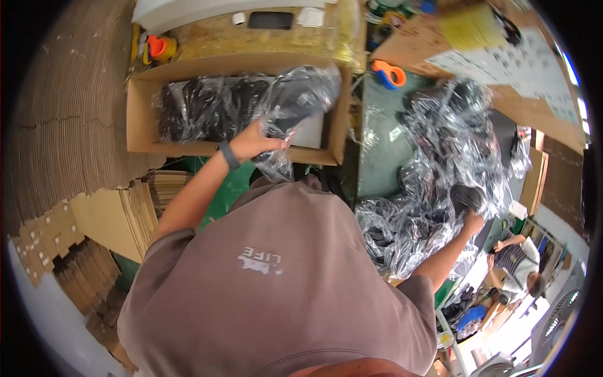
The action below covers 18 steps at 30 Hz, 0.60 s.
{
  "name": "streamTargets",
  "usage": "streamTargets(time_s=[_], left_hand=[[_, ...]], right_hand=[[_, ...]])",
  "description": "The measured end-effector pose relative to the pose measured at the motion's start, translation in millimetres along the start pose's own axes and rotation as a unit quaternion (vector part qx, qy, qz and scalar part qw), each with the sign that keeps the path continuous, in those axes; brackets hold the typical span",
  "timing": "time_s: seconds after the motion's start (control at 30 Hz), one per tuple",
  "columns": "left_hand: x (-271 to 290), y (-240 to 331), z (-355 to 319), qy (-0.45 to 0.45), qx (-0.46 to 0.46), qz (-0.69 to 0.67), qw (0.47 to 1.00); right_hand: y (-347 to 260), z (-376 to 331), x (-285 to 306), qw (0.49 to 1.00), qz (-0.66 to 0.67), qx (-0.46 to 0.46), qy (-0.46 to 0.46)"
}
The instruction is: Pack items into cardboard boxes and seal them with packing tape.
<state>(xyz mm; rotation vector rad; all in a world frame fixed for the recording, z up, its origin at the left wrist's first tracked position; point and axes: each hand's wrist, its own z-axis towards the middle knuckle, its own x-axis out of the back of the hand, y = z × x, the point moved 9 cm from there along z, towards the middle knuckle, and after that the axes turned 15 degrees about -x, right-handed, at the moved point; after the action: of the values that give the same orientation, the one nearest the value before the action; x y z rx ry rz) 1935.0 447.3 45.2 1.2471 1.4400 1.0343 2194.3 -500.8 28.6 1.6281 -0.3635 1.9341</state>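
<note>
My left hand [256, 143] is closed on a clear plastic bag [300, 94] with a dark, shoe-like item inside. It holds the bag over the right end of a long open cardboard box [235, 149]. Several dark items in clear bags [204, 108] lie side by side in that box. To the right, my right hand [474, 223] grips one end of a dark, rounded, shoe-like item [467, 197]. Around it lies a big heap of similar bagged items [449, 138]; the plastic hides their exact shape.
Behind the box, a yellow-brown worktop [220, 43] bears a dark phone [271, 21] and an orange tape dispenser [160, 48]. An orange and blue tape dispenser [389, 75] lies on the green table [382, 144]. Stacked flat cardboard [69, 107] rises at left. Another person [518, 264] is at far right.
</note>
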Motion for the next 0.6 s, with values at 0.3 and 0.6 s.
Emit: streamTargets(time_s=[0.3,0.6], left_hand=[[120.0,-144.8,123.2,-0.408,-0.201,0.686,0.568],[72.5,-120.0,143.7,-0.136,-0.234,0.492,0.828]], right_hand=[[-156.6,-276.6,232.9,0.672,0.617,-0.107,-0.395],[-470.6,-623.4,228.2,0.534,0.452,0.047,-0.713]])
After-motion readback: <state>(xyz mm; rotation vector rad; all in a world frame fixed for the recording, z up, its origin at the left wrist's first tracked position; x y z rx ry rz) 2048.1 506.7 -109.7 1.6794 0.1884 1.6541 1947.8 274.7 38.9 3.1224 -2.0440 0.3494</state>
